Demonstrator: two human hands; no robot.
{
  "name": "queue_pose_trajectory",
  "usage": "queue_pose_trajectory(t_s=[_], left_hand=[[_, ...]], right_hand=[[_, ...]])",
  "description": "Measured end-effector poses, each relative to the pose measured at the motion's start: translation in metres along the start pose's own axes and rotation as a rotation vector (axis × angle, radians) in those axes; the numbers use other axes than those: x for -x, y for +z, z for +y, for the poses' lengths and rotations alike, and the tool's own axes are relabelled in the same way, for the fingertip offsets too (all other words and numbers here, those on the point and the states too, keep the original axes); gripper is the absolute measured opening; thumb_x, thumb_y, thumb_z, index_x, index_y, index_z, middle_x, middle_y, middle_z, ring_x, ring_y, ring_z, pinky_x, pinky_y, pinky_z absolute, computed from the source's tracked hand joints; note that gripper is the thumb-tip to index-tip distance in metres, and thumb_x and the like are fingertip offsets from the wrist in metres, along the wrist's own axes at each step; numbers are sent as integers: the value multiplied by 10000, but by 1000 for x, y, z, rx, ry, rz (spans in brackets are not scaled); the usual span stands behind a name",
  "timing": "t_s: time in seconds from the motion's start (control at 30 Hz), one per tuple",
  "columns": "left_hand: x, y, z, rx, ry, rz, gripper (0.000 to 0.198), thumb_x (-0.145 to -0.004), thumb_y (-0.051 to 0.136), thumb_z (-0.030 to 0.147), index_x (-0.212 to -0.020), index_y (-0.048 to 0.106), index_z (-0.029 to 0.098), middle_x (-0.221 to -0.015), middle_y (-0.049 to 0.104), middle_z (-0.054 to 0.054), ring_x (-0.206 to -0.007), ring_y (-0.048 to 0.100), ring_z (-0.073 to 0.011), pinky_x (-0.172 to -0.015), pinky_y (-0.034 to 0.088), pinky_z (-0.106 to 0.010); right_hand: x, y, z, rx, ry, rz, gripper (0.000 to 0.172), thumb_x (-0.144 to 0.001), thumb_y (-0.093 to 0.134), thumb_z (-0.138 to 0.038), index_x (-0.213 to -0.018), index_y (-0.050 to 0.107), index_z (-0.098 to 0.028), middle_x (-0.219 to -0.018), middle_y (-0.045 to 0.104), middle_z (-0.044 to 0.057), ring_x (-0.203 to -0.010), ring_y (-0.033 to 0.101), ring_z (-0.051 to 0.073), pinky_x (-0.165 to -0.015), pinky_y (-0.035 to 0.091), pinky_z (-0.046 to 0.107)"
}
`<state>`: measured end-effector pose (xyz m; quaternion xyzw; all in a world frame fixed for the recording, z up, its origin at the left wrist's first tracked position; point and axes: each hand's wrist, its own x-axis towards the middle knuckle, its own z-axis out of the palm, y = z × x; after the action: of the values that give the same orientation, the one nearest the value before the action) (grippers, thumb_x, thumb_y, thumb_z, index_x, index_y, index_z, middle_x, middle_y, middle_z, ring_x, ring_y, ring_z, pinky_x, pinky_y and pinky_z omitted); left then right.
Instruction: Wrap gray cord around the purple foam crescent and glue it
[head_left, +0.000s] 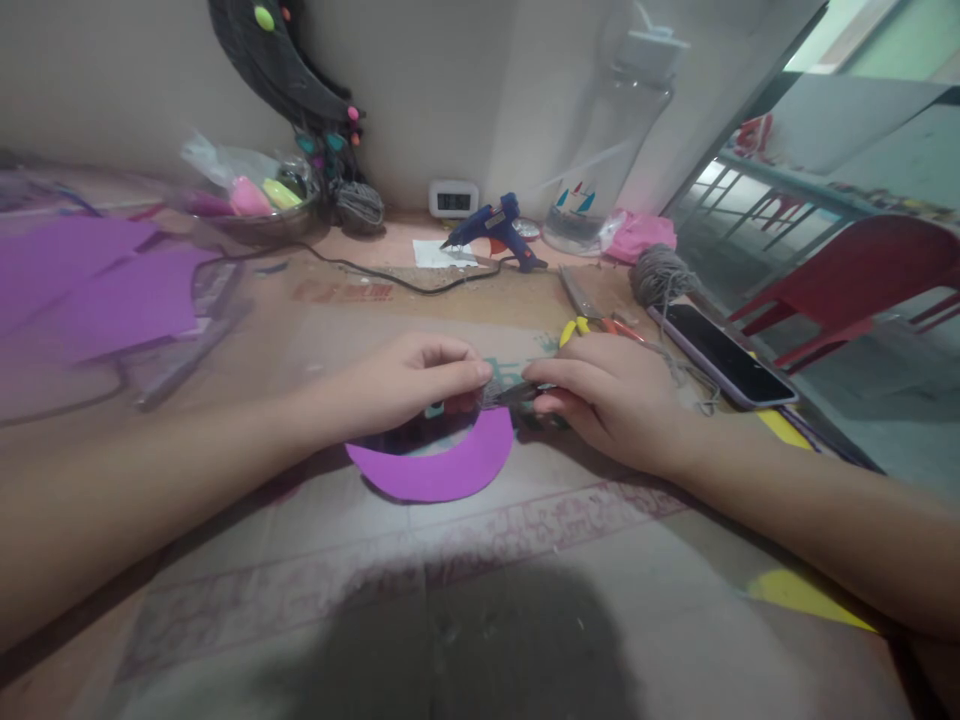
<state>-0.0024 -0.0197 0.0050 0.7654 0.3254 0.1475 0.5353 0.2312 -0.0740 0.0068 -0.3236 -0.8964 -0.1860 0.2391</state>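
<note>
A purple crescent of foam sheet (442, 468) lies on the cardboard-covered table in front of me. My left hand (409, 385) is closed in a pinch on the crescent's upper right end. My right hand (607, 395) is closed around a small dark tool (521, 395) whose tip meets the foam right beside my left fingertips. I cannot make out exactly what the tool is.
A blue glue gun (495, 228) with its black cord, scissors with yellow and orange handles (589, 318), a ball of grey twine (660, 275) and a phone (720, 355) lie behind my hands. Purple foam sheets (97, 290) lie at left. A red chair (862, 270) stands at right.
</note>
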Motion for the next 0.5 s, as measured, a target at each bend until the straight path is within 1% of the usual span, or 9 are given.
queue_pose_trajectory(t_s=[0.17,0.4,0.5], left_hand=[[0,0,2,8,0,-3,350,-911,480,436,-691,568,178,-654,562,12,-573,471,-100,-500,340,-228],[0,0,0,-8,-22,-3,350,-905,481,454,-709,580,180,-669,575,9,-533,463,-94,-471,335,-226],[0,1,0,-7,-17,-7,352,-905,480,459,-711,578,182,-670,577,9,-532,472,-94,-468,341,-223]], right_hand=[[0,0,0,9,-7,4,366,-983,432,-385,-929,686,-128,-697,608,58,-637,510,168,-602,337,287],[0,0,0,20,-14,21,331,-978,456,-364,-906,689,-139,-665,610,41,-606,504,158,-593,330,282],[1,0,0,-14,7,20,368,-990,416,-393,-923,681,-146,-683,620,38,-620,520,154,-601,342,276]])
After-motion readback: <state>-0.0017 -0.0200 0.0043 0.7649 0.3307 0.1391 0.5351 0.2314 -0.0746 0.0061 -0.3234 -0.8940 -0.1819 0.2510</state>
